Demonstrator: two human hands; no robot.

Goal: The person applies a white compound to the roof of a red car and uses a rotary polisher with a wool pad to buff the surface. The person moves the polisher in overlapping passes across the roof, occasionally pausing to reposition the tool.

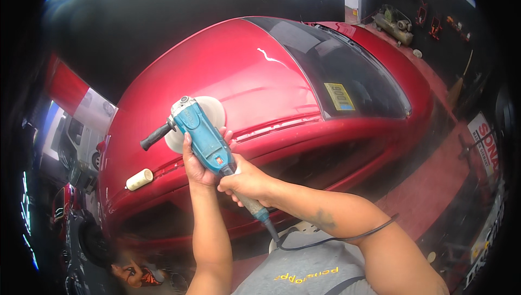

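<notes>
A blue car polisher (203, 142) with a round pale pad (217, 110) is in both my hands, over the near side of a glossy red car roof (217, 67). My left hand (197, 167) cups the motor body from beneath, thumb on one side and fingertips showing on the other. Wrapped around the rear grip is my right hand (247, 180). The black side handle (156, 136) sticks out to the left, untouched. The pad lies at the roof surface; whether it presses there I cannot tell. A cream bottle (139, 179) lies on its side at the roof edge, left of my left hand.
The power cord (347, 238) loops from the polisher across my right arm. A thin white streak (266, 55) shows on the roof. The windshield (347, 67) bears a yellow sticker (339, 97). An air compressor (394, 26) stands far right, with tools on the dark wall. Other vehicles are at left.
</notes>
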